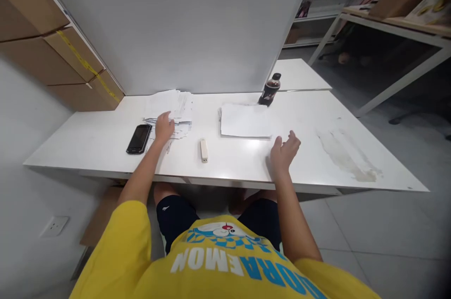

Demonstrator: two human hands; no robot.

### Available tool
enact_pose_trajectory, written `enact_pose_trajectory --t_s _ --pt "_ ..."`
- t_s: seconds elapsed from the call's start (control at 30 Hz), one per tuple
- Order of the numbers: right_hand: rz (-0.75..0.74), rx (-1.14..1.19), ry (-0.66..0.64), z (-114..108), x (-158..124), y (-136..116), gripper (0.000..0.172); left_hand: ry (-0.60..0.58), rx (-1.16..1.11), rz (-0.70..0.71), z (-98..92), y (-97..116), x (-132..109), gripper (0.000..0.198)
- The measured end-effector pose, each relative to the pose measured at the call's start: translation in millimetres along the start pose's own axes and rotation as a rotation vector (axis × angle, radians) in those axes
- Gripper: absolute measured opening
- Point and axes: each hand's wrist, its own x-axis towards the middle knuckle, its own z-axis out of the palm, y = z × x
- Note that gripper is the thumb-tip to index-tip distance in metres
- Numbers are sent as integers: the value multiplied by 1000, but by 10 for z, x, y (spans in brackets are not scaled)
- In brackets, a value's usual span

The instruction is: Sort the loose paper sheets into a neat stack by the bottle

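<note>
My left hand (164,128) rests on a loose, uneven pile of white papers (180,104) at the left of the desk, its fingers slightly bent and apart. Whether a sheet is under its fingertips, I cannot tell. Just left of that hand lies a black smartphone (139,139). My right hand (285,151) is over the desk on the right with its fingers loosely curled and apart, holding nothing. To its upper left is a neater stack of white paper (244,120). Between the two piles lies a small cream-coloured stapler (204,150).
A dark drink bottle (270,89) with a black cap stands behind the neat stack. A whiteboard (197,26) rises along the back edge of the white desk (95,139). Cardboard boxes (81,62) are stacked at the left. Grey smears (347,156) mark the desk's right side.
</note>
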Motion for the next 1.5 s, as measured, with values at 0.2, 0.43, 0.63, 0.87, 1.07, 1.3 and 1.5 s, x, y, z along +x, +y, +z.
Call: enact_pose_trajectory --t_s 0.2,0.43,0.63,0.87,1.07,1.3,1.5 --pt "168 155 -20 -177 -433 35 52 -287 151 -173 62 -472 666 84" --pt "159 31 -149 -83 -300 34 48 -200 171 -325 170 -452 754 69" --pt "152 -63 -182 -87 -307 25 46 -245 117 -264 111 -569 687 75" --pt "129 -89 -193 -115 -315 -26 43 -169 50 -158 110 -529 312 53" --pt "125 -104 -168 -121 -308 -26 39 -15 -42 -190 179 -341 -59 25" --pt "127 -35 -168 -123 -315 -14 38 93 -57 -249 115 -341 163 47" --pt "119 -15 -166 -107 -312 -23 37 -47 -27 -410 165 -359 308 48"
